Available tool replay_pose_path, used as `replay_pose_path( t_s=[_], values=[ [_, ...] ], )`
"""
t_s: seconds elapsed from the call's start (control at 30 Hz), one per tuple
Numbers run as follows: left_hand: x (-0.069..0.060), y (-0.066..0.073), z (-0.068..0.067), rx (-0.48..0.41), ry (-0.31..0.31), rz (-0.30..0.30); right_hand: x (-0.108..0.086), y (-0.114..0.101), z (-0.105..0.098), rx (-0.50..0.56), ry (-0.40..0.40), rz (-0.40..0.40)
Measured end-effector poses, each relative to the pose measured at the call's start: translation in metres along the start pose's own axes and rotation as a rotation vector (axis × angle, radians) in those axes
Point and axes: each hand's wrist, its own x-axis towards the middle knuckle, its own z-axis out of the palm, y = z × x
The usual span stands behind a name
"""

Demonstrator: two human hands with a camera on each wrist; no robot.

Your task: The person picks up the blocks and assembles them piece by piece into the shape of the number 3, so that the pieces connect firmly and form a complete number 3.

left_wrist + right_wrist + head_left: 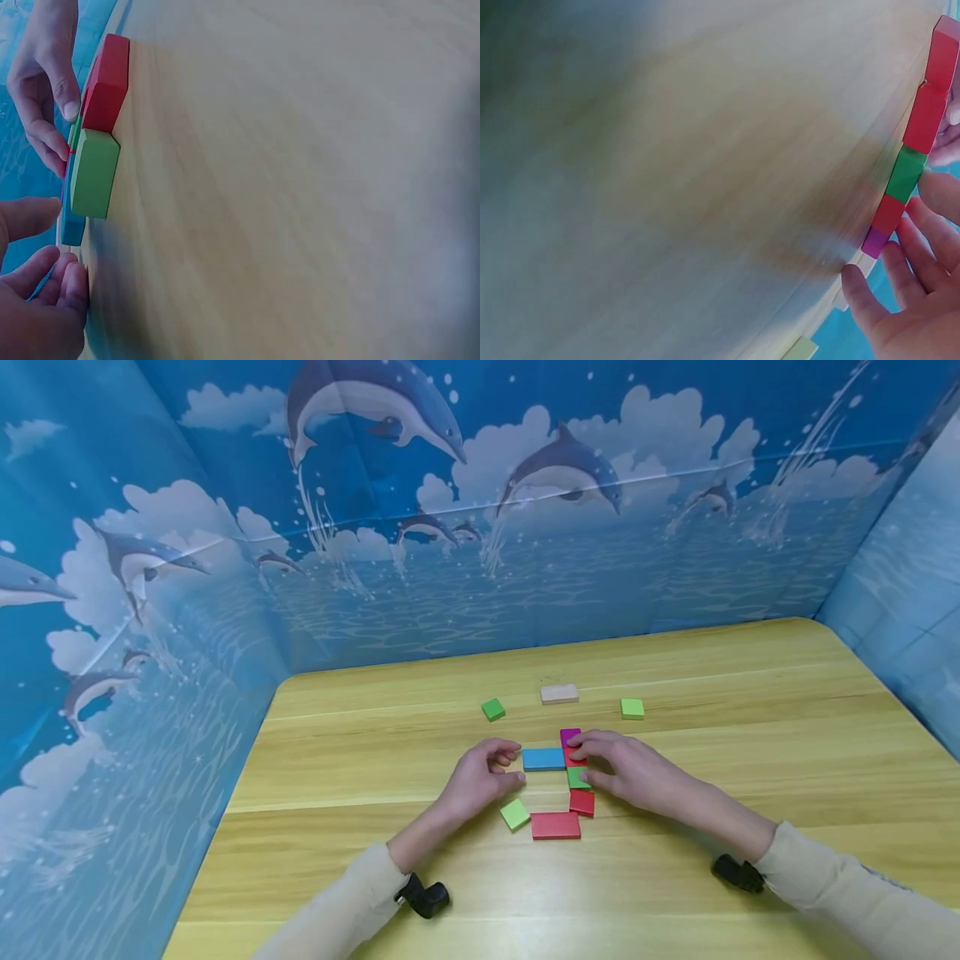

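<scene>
On the wooden table a column of small blocks runs toward me: a purple block (568, 734), a red block (889, 214), a green block (577, 777) and another red block (582, 803). A blue block (543, 760) extends left from the column's upper part. My right hand (636, 770) lies along the column's right side, fingertips at the purple and red blocks, thumb against the green one. Just left of the blue block is my left hand (480, 781), fingers loosely bent and holding nothing. Nearer me lie a long red block (556, 826) and a tilted light green block (515, 815).
Farther back on the table (360, 718) are a green block (492, 709), a pale pink block (559, 694) and a light green block (632, 709). A blue dolphin-print curtain (480, 585) borders the table's back and sides.
</scene>
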Motion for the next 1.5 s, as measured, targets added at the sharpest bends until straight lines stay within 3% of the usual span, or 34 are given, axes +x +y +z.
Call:
replay_pose_path(
  t_s=[0.33, 0.8, 1.5],
  values=[
    [0.012, -0.002, 0.004, 0.012, -0.040, 0.005, 0.001, 0.000, 0.000, 0.006, -0.006, 0.010],
    [0.016, -0.006, 0.009, 0.129, -0.037, 0.088, 0.002, 0.000, 0.001, -0.005, -0.017, 0.017],
    [0.022, -0.003, 0.011, 0.142, -0.038, 0.082, 0.002, 0.000, -0.001, -0.001, -0.012, 0.012]
  ],
)
